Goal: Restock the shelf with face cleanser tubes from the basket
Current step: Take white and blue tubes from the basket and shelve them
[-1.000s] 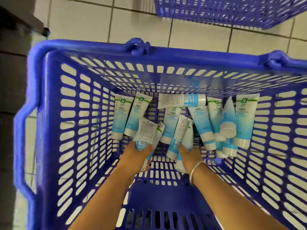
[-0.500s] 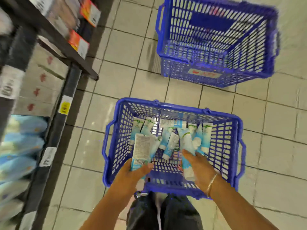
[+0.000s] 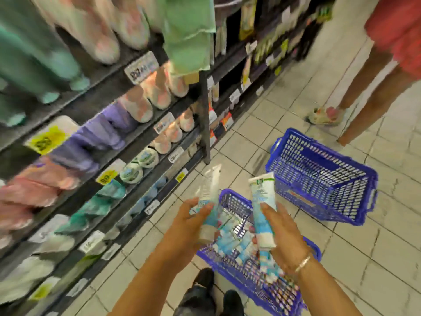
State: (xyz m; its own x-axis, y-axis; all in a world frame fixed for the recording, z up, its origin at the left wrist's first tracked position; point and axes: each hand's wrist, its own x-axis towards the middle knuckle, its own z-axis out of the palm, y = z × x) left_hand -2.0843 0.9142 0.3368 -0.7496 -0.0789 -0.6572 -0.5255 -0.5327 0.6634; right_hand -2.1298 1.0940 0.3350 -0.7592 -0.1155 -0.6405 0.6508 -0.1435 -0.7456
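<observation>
The left hand grips one face cleanser tube, fingers curled round its lower body with the cap end toward the wrist and the crimped end pointing up toward twelve o'clock. The right hand holds a second tube the same way, so both can probably go onto the shelf cap-down, as the stocked tubes appear to stand. Both tubes are raised above the blue basket, which sits on the tiled floor at six o'clock with more tubes lying loose inside. The shelf unit runs along nine to eleven o'clock; the picture is blurred, so which row takes the cleanser cannot be told. An emptier second basket rests at two o'clock, and a bystander's legs are beyond it.
</observation>
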